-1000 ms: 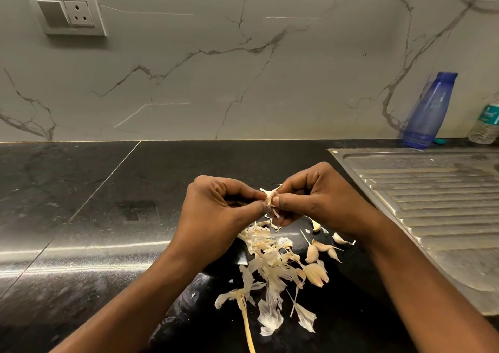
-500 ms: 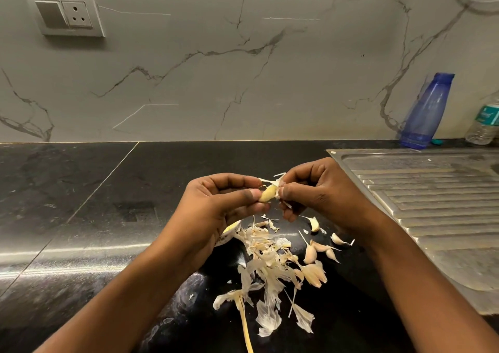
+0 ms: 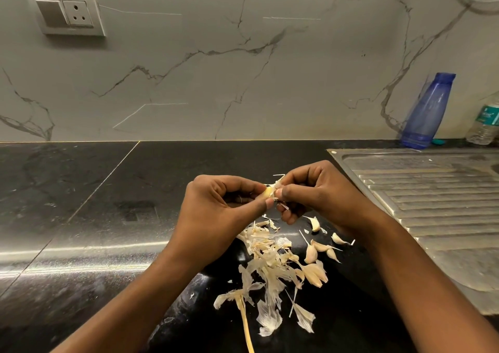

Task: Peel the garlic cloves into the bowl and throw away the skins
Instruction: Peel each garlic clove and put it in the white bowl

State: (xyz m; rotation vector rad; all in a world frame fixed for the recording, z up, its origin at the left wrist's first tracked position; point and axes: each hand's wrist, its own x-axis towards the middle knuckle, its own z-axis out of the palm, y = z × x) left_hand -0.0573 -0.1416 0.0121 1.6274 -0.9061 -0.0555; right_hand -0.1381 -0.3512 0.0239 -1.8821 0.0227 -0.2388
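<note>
Over the black counter (image 3: 108, 217) my left hand (image 3: 216, 217) pinches a pale yellow garlic clove (image 3: 267, 192) between thumb and fingers. My right hand (image 3: 321, 193) pinches the papery skin (image 3: 278, 182) at the clove's right end. Below the hands lies a heap of loose garlic skins (image 3: 270, 260) with a dry stalk (image 3: 244, 317). Several unpeeled cloves (image 3: 310, 252) lie to the right of the heap. The bowl is hidden; in an earlier frame a white rim showed under my left hand.
A steel sink drainboard (image 3: 432, 196) adjoins the counter on the right. A blue plastic bottle (image 3: 429, 109) and a clear water bottle (image 3: 486, 123) stand at the back right against the marble wall. A wall socket (image 3: 67, 12) sits at upper left.
Both hands stayed close together on the clove. Half a second ago the bare yellow clove showed more between the thumbs; now the fingers cover more of it and skin sticks up at the right.
</note>
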